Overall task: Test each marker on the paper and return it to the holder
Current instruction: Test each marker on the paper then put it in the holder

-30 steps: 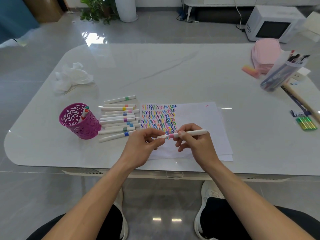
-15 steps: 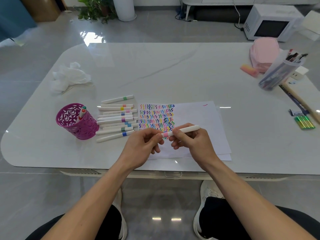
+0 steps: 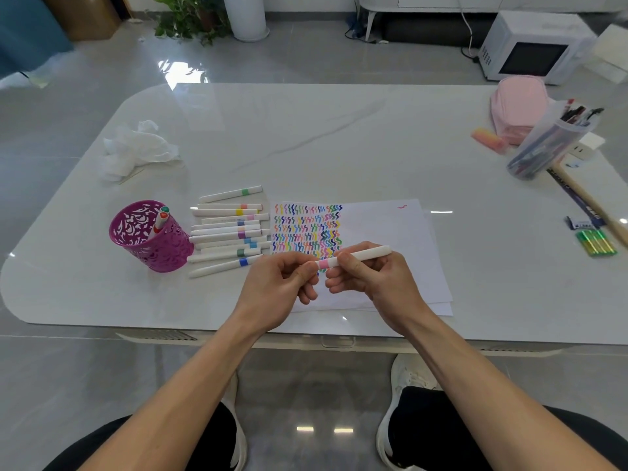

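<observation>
Both hands hold one white marker with a pink band (image 3: 360,255) above the near part of the paper (image 3: 390,239). My right hand (image 3: 373,280) grips its barrel. My left hand (image 3: 282,287) pinches the capped end beside the pink band. The paper carries rows of coloured squiggles on its left half and one small red mark at the top right. Several white markers (image 3: 227,232) lie in a row left of the paper. A purple perforated holder (image 3: 153,239) stands left of them with one red-and-green marker (image 3: 160,219) inside.
Crumpled white tissue (image 3: 136,151) lies at the far left. At the right are a pink pouch (image 3: 520,107), a clear cup of pens (image 3: 550,141), an orange eraser (image 3: 487,139), a wooden stick (image 3: 591,202) and green items (image 3: 596,243). A microwave (image 3: 533,49) sits on the floor beyond.
The hands and the pink-banded marker have barely shifted; the left fingers stay at the cap end. The camera has tilted slightly.
</observation>
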The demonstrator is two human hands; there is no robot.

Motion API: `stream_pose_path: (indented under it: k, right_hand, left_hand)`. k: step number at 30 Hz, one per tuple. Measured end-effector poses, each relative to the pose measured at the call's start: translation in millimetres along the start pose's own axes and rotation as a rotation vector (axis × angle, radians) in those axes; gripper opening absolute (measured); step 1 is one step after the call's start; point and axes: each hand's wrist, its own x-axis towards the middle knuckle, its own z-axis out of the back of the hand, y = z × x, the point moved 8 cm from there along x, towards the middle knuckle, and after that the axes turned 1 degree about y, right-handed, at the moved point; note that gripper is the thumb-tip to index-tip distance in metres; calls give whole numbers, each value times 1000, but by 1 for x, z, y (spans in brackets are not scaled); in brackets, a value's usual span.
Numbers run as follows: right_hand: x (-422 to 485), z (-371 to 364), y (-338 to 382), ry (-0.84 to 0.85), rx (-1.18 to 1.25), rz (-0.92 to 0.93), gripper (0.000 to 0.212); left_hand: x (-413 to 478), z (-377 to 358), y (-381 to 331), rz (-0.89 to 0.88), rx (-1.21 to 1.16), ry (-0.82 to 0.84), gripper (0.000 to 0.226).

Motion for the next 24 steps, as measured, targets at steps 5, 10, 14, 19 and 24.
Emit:
stream_pose_path:
  k: [5, 10, 14, 19, 24]
  right_hand:
    - [2, 0, -2, -5, 4, -30, 18]
    - [7, 6, -6, -122, -53, -75, 27]
    - [10, 32, -11, -290, -411, -70, 19]
    - [13, 38, -15, -293, -738, -49, 5]
    - [15, 38, -15, -306, -838, -42, 6]
  left_hand:
    - [3, 3, -4, -19, 78, 7, 11]
    - [4, 28, -18, -97, 171, -185, 6]
    - [-3, 65, -28, -171, 305, -434, 4]
    - [-20, 107, -42, -306, 369, -660, 6]
    - [-44, 139, -51, -372, 344, -828, 18]
